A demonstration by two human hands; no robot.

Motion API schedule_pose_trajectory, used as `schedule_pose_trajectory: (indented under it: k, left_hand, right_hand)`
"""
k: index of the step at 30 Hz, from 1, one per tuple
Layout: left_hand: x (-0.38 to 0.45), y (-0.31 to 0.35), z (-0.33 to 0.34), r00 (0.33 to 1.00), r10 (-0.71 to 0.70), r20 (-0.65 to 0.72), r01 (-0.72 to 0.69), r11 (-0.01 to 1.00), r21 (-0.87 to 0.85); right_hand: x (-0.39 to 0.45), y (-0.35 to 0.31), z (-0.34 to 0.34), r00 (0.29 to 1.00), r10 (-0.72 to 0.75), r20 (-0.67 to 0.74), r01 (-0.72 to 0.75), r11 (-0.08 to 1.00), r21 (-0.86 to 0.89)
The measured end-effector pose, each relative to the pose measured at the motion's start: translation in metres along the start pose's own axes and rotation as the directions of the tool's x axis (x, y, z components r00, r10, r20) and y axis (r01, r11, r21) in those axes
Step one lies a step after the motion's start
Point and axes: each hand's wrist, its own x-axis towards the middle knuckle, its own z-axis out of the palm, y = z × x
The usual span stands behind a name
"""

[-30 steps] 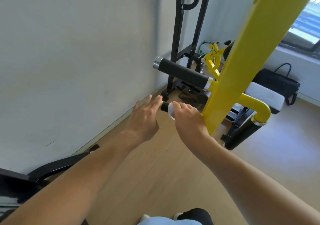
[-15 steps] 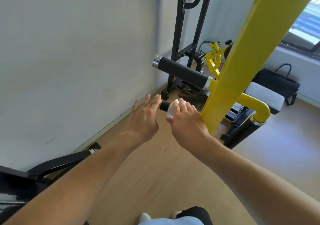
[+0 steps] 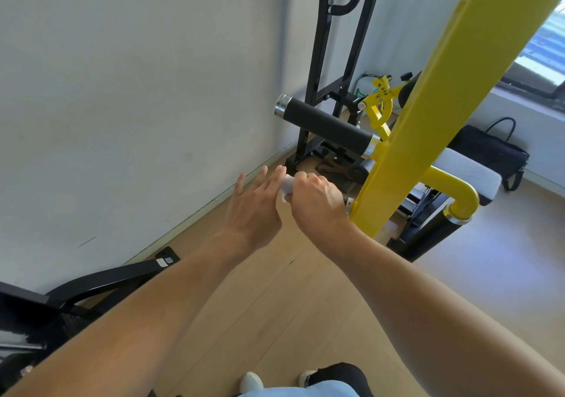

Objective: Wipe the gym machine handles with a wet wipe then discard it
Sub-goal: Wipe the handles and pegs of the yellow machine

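Observation:
My right hand (image 3: 315,202) is closed around a white wet wipe (image 3: 286,187), wrapped over the lower handle that sticks out leftward from the yellow machine post (image 3: 428,115). The hand and wipe hide that handle; only its metal collar (image 3: 348,205) shows at the post. My left hand (image 3: 255,207) is flat with fingers spread, its fingertips at the handle's outer end beside the wipe. Above it, a longer black foam handle (image 3: 327,126) with a chrome cap juts out from the same post.
A white wall (image 3: 137,91) runs close on the left. A black rack frame (image 3: 336,60) stands in the corner. A grey padded seat (image 3: 467,170), a yellow curved arm (image 3: 455,192) and a black bag (image 3: 492,152) lie right. Another black machine base (image 3: 91,283) sits lower left.
My right hand slid the wipe outward along the lower handle, so the black handle tip seen before is now covered. The left hand stays at the handle's end.

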Motion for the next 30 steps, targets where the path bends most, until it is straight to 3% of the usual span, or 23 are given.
schedule_pose_trajectory:
  k: [3,6,8,13,15,18,21,23,24,27,30]
  left_hand:
    - [0.001,0.003,-0.006,1.0,-0.021,0.004,0.022,0.999,-0.032]
    - [0.0,0.003,-0.007,1.0,-0.021,0.006,0.021,0.997,-0.07]
    - [0.0,0.004,-0.007,0.999,-0.017,0.031,0.02,0.993,-0.117]
    - [0.004,0.004,-0.008,0.997,0.019,0.077,-0.012,0.996,-0.093]
    - [0.003,0.006,-0.01,0.997,0.013,0.078,-0.01,0.999,-0.037]
    - [0.001,0.007,-0.013,0.999,0.015,0.053,-0.018,0.998,0.059]
    - [-0.001,0.01,-0.011,0.999,-0.009,0.035,0.005,0.995,0.096]
    - [-0.001,0.014,-0.01,0.998,-0.038,0.051,0.035,0.997,0.068]
    - [-0.001,0.015,-0.011,0.997,-0.053,0.062,0.051,0.998,0.029]
    - [0.001,0.017,-0.017,0.992,-0.077,0.097,0.085,0.993,-0.082]
    - [0.001,0.014,-0.018,0.993,-0.068,0.096,0.074,0.995,-0.062]
  right_hand:
    - [-0.008,0.009,-0.01,0.994,0.095,0.048,-0.078,0.956,-0.283]
    - [-0.016,0.019,-0.015,0.989,0.126,0.076,-0.082,0.899,-0.43]
    - [-0.014,0.018,-0.013,0.991,0.108,0.074,-0.065,0.898,-0.435]
    - [0.004,-0.005,0.001,0.997,-0.072,0.029,0.076,0.976,-0.205]
    - [0.004,-0.004,0.0,0.998,-0.051,0.048,0.062,0.959,-0.277]
    - [-0.01,0.01,-0.021,0.982,0.097,0.161,0.008,0.835,-0.551]
    - [-0.03,0.022,-0.04,0.955,0.062,0.291,0.199,0.592,-0.781]
    - [-0.036,0.026,-0.042,0.944,0.025,0.33,0.271,0.512,-0.815]
    - [-0.033,0.026,-0.041,0.949,0.017,0.315,0.258,0.534,-0.805]
    - [-0.018,0.016,-0.03,0.979,-0.037,0.199,0.159,0.75,-0.642]
    - [-0.001,0.005,-0.006,0.981,-0.176,0.078,0.192,0.886,-0.422]
